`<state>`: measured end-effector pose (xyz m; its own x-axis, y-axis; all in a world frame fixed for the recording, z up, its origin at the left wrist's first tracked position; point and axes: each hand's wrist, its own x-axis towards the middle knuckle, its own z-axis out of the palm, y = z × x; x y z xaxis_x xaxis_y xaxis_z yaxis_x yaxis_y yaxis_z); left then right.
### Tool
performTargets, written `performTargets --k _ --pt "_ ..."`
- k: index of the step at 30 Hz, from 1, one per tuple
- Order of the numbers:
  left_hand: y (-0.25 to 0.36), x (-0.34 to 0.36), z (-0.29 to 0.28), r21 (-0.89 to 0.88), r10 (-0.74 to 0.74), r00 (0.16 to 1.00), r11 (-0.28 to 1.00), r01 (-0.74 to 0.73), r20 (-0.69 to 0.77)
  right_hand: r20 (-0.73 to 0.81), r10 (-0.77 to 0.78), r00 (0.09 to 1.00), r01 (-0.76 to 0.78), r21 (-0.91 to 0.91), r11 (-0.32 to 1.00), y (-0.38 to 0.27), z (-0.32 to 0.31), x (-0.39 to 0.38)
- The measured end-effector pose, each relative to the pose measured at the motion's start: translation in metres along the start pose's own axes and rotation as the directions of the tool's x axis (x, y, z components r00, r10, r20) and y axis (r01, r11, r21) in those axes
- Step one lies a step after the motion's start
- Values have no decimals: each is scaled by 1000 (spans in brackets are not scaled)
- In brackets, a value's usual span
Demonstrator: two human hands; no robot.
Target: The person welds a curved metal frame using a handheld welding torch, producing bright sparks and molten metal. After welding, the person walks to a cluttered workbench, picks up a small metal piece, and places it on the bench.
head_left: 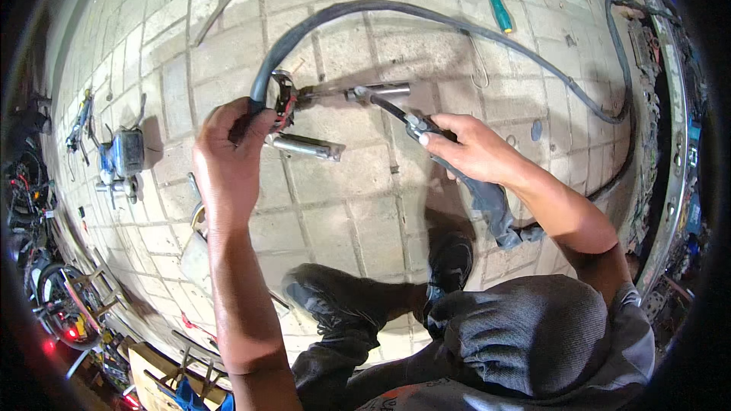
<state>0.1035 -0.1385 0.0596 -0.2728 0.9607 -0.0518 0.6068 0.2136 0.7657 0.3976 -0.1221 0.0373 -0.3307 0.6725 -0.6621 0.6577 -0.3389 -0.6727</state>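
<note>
In the head view, the left hand [232,133] pinches a thick black cable [365,6] near its end, fingers curled around it, beside what looks like a clamp [286,103]; whether the fingers grip the clamp too, I cannot tell. The right hand [468,148] is wrapped around the handle of a torch [419,128], whose bent neck reaches left, its tip at a steel tube [394,90] on the brick floor [358,213]; whether they touch is unclear. A second tube [304,146] lies just below the clamp. To do this well, I would seat the clamp on clean, bare metal of the piece being worked before triggering the torch. The tube looks loose and round, so it could roll if nudged; bracing it should help. The right wrist is best held steady, with the neck at an even angle. The left hand is bare and fairly near the tip, so gloves or more room seem wise. The cable arcs beyond the tube; leaving it slack should avoid tugging the clamp.
</note>
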Motion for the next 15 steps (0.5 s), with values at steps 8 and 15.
performTargets --k 8,15 --pt "-10 6 1 -72 16 1000 997 -15 9 -12 -99 995 98 -84 992 2 -7 11" --pt "-9 6 0 4 16 1000 1000 -16 6 9 -17 1000 17 -39 999 -13 -8 7"
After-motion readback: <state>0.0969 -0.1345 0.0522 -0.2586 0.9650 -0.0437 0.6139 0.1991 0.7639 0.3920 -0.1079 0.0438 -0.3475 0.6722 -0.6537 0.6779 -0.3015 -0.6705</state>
